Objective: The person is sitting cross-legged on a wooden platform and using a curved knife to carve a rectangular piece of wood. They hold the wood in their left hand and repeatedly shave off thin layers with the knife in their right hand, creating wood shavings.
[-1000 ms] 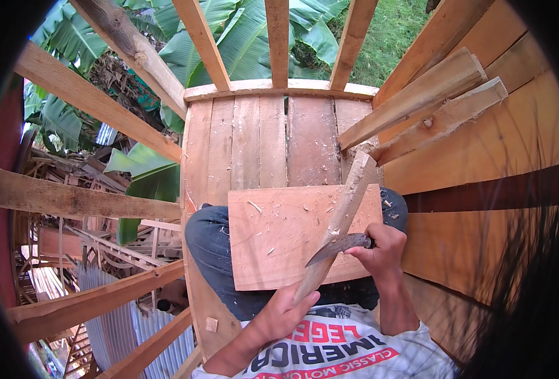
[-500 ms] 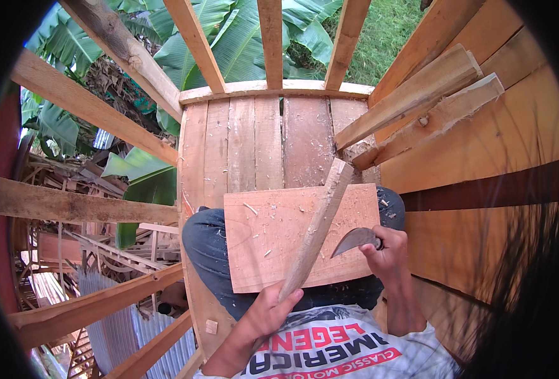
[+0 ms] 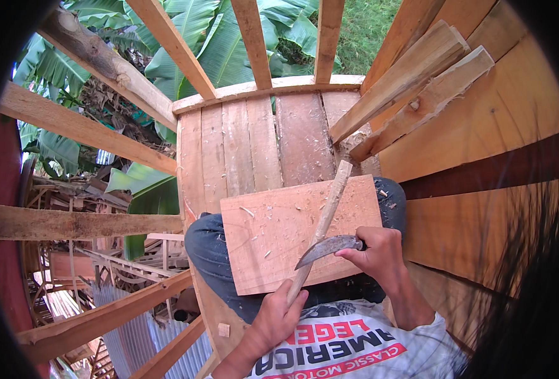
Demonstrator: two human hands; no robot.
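Observation:
My left hand (image 3: 278, 318) is closed round the lower end of a slim wooden stick (image 3: 327, 211), which slants up and to the right. In my right hand (image 3: 380, 251) is a knife (image 3: 330, 247) with a broad curved blade, gripped by its dark handle. The blade lies across the stick, a little above my left hand. Beneath both, a flat rectangular wooden board (image 3: 260, 240) rests on my lap, with curled shavings scattered over it. The stick's far end reaches past the board's upper edge.
Two rough timber pieces (image 3: 421, 104) lean against the wooden wall (image 3: 475, 145) at right. Slatted rails (image 3: 83, 222) close off the left and far sides. A small wood block (image 3: 224, 330) lies on the plank floor (image 3: 232, 148) at lower left. Banana leaves hang beyond the rails.
The knife has moved left from beside the stick onto it, with my right hand following. The stick has been turned and now shows a narrower side. The whole view has tilted slightly.

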